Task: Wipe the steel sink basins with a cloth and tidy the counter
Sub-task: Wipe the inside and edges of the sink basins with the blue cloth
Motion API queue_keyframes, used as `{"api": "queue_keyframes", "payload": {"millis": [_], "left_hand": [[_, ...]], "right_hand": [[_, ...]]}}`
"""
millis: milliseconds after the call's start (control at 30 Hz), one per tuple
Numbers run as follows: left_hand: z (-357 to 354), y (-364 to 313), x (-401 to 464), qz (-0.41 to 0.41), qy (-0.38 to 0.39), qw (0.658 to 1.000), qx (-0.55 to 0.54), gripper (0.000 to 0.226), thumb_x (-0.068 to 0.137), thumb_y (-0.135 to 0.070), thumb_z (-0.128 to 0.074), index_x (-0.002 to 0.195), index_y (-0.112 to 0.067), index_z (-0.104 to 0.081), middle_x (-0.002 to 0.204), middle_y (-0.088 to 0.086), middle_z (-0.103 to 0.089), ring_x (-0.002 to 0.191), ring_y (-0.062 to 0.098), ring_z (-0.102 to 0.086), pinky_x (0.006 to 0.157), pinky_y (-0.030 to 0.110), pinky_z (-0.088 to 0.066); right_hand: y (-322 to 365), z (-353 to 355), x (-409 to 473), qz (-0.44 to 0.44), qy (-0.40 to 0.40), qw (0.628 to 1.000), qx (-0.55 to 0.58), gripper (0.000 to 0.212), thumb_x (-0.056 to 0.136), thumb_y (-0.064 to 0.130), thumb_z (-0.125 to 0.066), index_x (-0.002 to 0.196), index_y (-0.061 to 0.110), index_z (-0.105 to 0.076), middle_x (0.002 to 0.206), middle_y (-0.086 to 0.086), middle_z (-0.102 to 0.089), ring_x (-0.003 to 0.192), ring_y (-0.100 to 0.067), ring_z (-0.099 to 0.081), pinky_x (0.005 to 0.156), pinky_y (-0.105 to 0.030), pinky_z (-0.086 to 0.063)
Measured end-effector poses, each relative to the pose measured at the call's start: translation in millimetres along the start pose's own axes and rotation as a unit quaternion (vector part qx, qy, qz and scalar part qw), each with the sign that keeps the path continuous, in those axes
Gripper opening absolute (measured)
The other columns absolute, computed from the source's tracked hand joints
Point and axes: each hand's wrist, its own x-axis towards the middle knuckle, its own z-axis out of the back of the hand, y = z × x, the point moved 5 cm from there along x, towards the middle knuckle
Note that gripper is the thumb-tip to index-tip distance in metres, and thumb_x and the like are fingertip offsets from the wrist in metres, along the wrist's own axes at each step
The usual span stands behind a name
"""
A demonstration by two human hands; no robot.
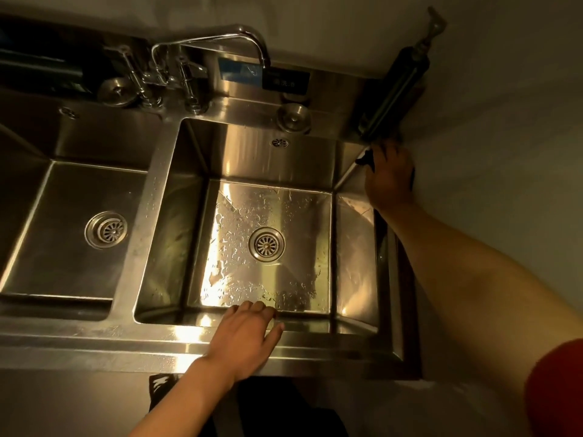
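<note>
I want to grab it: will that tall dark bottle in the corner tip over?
Probably tippy: the bottle is tall and narrow and stands on the thin sink ledge. Water drops in the right basin suggest wet, maybe slippery steel. Its weight cannot be told.

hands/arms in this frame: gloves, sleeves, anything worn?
No gloves: the left hand and the right hand are both bare, with no rings, watch or markings visible. The left forearm is bare to the frame edge. The right arm shows a red sleeve at the upper arm; its forearm is bare.
</note>
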Motion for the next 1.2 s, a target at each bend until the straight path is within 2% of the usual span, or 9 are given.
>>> {"api": "queue_keyframes", "payload": {"millis": [167, 433, 633, 733, 800, 933, 1000, 1100, 1200], "left_hand": [[0, -1, -12, -0.017, -0.026, 0.999, -0.017, 0.044, 0.105, -0.055, -0.033, 0.139, -0.034, -0.053, 0.127, -0.012, -0.058, 0.121, 0.014, -0.05, 0.107, 0.033, -0.033], [5, -5, -19, -0.036, -0.046, 0.997, -0.055, 0.039, 0.105, -0.046, -0.041, 0.137, -0.03, -0.056, 0.122, -0.008, -0.059, 0.119, 0.016, -0.053, 0.106, 0.031, -0.035], [14, 5, -28, -0.035, -0.053, 0.994, -0.087, 0.043, 0.105, -0.043, -0.043, 0.143, -0.027, -0.054, 0.132, -0.006, -0.059, 0.125, 0.016, -0.051, 0.108, 0.027, -0.036], [24, 17, -37, -0.026, -0.064, 0.993, -0.094, 0.042, 0.104, -0.042, -0.044, 0.142, -0.027, -0.055, 0.132, -0.005, -0.059, 0.127, 0.017, -0.05, 0.109, 0.028, -0.035], [31, 29, -44, -0.015, -0.07, 0.993, -0.094, 0.041, 0.104, -0.041, -0.044, 0.141, -0.027, -0.055, 0.13, -0.004, -0.059, 0.126, 0.017, -0.05, 0.109, 0.029, -0.036], [50, 62, -56, 0.012, -0.105, 0.99, -0.09, 0.036, 0.103, -0.038, -0.044, 0.135, -0.028, -0.058, 0.124, -0.005, -0.059, 0.121, 0.016, -0.052, 0.106, 0.03, -0.039], [64, 83, -60, 0.032, -0.135, 0.987, -0.083, 0.033, 0.103, -0.036, -0.044, 0.131, -0.027, -0.059, 0.123, -0.006, -0.057, 0.118, 0.015, -0.052, 0.102, 0.027, -0.039], [93, 118, -66, 0.074, -0.188, 0.976, -0.087, 0.029, 0.102, -0.031, -0.05, 0.128, -0.024, -0.061, 0.12, -0.007, -0.055, 0.113, 0.011, -0.051, 0.1, 0.026, -0.043], [120, 150, -74, 0.109, -0.239, 0.96, -0.097, 0.032, 0.097, -0.021, -0.06, 0.129, -0.023, -0.061, 0.125, -0.01, -0.054, 0.116, 0.008, -0.049, 0.104, 0.026, -0.045]], "right_hand": [[8, 10, -72, 0.007, 0.027, 1.0, 0.007, 0.055, 0.099, 0.027, -0.054, 0.152, 0.016, -0.044, 0.158, -0.011, -0.038, 0.144, -0.035, -0.035, 0.112, -0.048, -0.035], [16, 32, -216, -0.006, 0.106, 0.994, 0.031, 0.057, 0.091, 0.015, -0.065, 0.146, 0.017, -0.053, 0.153, -0.007, -0.046, 0.145, -0.033, -0.037, 0.121, -0.057, -0.024], [25, 50, -309, -0.04, 0.118, 0.984, 0.125, 0.063, 0.076, -0.003, -0.076, 0.135, 0.014, -0.065, 0.148, -0.009, -0.054, 0.14, -0.035, -0.046, 0.116, -0.06, -0.032], [34, 47, -324, -0.064, 0.107, 0.977, 0.173, 0.061, 0.071, -0.014, -0.078, 0.127, 0.008, -0.07, 0.137, -0.015, -0.062, 0.129, -0.044, -0.054, 0.11, -0.059, -0.038], [52, 41, -323, -0.066, 0.126, 0.968, 0.209, 0.051, 0.079, -0.011, -0.076, 0.126, 0.008, -0.07, 0.132, -0.016, -0.064, 0.123, -0.045, -0.058, 0.108, -0.052, -0.039], [111, 29, -314, -0.061, 0.173, 0.939, 0.292, 0.04, 0.094, 0.005, -0.067, 0.131, 0.023, -0.068, 0.135, 0.001, -0.061, 0.126, -0.023, -0.055, 0.112, -0.033, -0.035], [145, 22, -306, -0.062, 0.183, 0.931, 0.31, 0.04, 0.096, 0.011, -0.066, 0.134, 0.023, -0.065, 0.134, 0.003, -0.06, 0.126, -0.021, -0.054, 0.109, -0.025, -0.032], [198, 14, -295, -0.078, 0.194, 0.899, 0.385, 0.042, 0.095, 0.01, -0.066, 0.135, 0.024, -0.061, 0.129, 0.002, -0.058, 0.121, -0.019, -0.055, 0.106, -0.027, -0.038], [248, 12, -284, -0.088, 0.211, 0.859, 0.458, 0.045, 0.097, 0.019, -0.064, 0.135, 0.042, -0.053, 0.128, 0.016, -0.052, 0.116, -0.004, -0.053, 0.103, -0.028, -0.044]]}}
